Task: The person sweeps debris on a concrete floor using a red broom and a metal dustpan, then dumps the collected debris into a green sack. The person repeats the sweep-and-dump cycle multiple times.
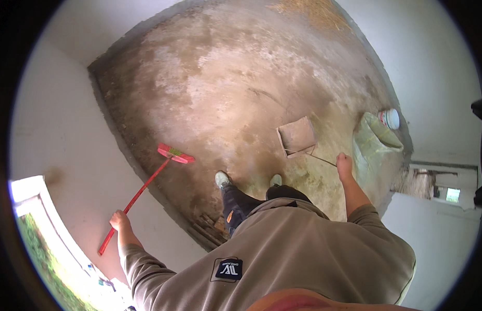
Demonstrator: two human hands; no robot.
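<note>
My left hand [119, 220] is closed round the red handle of a broom [142, 189], out to my left. The broom's head [176, 154], red and pink with a green stripe, is low near the floor by the left wall. On my right, my right hand [344, 165] grips the thin rod handle of a long-handled dustpan [297, 137]. Its square, dusty pan is ahead of my right foot; whether it rests on the floor I cannot tell. The fingers of both hands show only in part.
A pale green woven sack [375, 147] stands open-mouthed to my right, with a white bucket [389, 118] beyond it. Straw [316, 13] lies at the far end of the dusty floor [215, 78]. Wood or brick pieces [207, 228] lie by the left wall. A doorway [438, 184] is at right.
</note>
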